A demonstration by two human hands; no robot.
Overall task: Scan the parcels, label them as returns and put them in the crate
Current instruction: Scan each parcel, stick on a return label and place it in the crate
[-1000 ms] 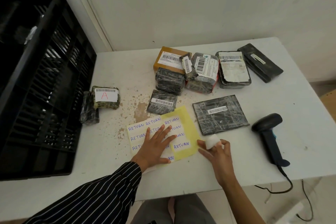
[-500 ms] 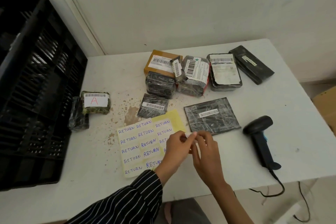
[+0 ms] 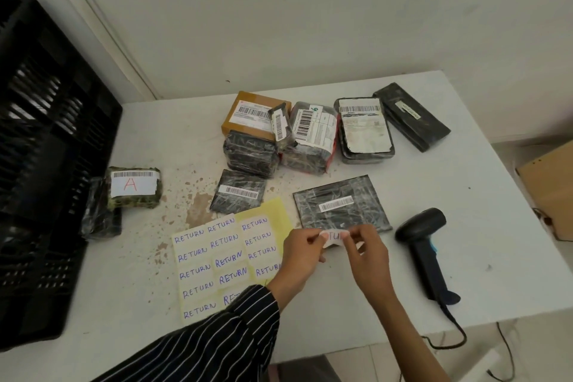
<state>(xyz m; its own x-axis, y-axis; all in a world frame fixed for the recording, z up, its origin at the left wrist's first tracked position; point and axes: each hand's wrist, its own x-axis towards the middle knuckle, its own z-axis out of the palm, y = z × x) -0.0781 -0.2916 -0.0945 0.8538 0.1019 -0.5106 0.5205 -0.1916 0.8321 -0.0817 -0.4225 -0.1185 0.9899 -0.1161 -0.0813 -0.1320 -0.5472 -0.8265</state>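
**Item:** white paper sticker handwritten RETURN [image 3: 334, 236], off its sheet and stretched flat between two hands.

**Hold:** the left hand [image 3: 302, 253], in a striped sleeve, pinches the sticker's left end. The right hand [image 3: 366, 254] pinches the right end. The fingers of both are closed on the paper.

**Change:** a second ago the left hand lay flat on the yellow-backed sheet of RETURN stickers [image 3: 217, 257] while the right hand alone carried the peeled sticker. The left hand has since lifted off and taken the free end. The sheet now lies unheld on the white table [image 3: 496, 226].

**Meaning:** peeling looks finished, and sticking the label down is probably the step in hand.

**Position:** the sticker hangs over the near edge of the flat black plastic-wrapped parcel with a white barcode strip [image 3: 341, 208]. That parcel lies just beyond both hands, between the sheet on the left and the black handheld barcode scanner [image 3: 424, 245] on the right. It is unclear whether paper and wrap touch.

**Destination:** the black slatted plastic crate [image 3: 46, 164] stands at the far left, well apart, its inside too dark to read.
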